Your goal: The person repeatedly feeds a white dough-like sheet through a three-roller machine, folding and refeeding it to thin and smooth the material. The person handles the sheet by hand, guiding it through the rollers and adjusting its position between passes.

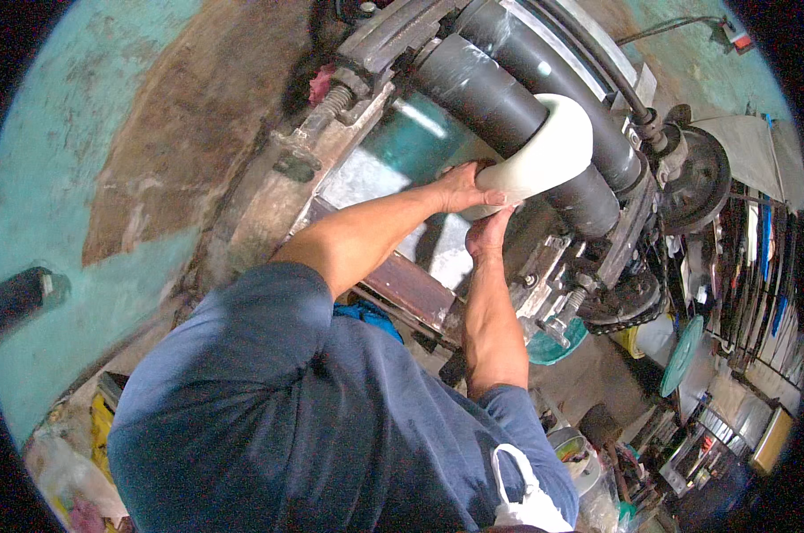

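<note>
A thick, smooth, off-white sheet (553, 147) curves over the front black roller (477, 89) of a roller machine. Its upper end bends down toward the gap beside the rear black roller (535, 67); where that end goes is hidden. At the sheet's lower end my left hand (466, 188) is closed on the left edge, thumb on top. My right hand (489, 233) grips the same end from the near side, its fingers partly hidden beneath. Both arms reach forward over the machine's near edge.
Left of the rollers stands the worn metal side frame with a threaded bolt (335, 99). A pulley wheel (691, 178) and a chain-driven gear (620, 298) sit at the right. Below them is a green basin (557, 342). A pale metal tray (362, 178) lies under the rollers.
</note>
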The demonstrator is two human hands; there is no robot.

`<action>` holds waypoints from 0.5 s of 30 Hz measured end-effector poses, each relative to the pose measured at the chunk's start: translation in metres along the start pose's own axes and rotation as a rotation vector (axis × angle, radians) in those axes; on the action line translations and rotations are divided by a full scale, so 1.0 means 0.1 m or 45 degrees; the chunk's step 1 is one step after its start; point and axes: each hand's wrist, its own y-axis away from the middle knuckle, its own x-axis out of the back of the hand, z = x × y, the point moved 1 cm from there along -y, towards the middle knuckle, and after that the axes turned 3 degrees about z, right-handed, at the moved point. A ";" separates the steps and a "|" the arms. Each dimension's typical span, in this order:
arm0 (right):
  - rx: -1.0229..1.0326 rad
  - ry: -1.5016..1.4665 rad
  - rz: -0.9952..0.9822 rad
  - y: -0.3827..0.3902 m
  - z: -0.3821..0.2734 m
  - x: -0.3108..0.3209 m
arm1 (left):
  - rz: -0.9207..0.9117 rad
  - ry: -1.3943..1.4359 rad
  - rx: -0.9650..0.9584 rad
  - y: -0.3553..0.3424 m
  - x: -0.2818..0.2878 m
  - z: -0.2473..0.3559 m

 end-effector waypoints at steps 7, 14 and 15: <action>0.004 -0.167 -0.098 0.25 -0.04 0.12 | -0.209 -0.300 0.211 0.23 0.19 -0.30; 0.409 1.019 0.042 0.16 -0.26 -0.23 | 0.183 -0.539 -0.003 0.16 -0.38 -0.82; 0.452 1.182 0.072 0.04 -0.30 -0.28 | 0.104 -0.517 0.107 0.05 -0.39 -0.76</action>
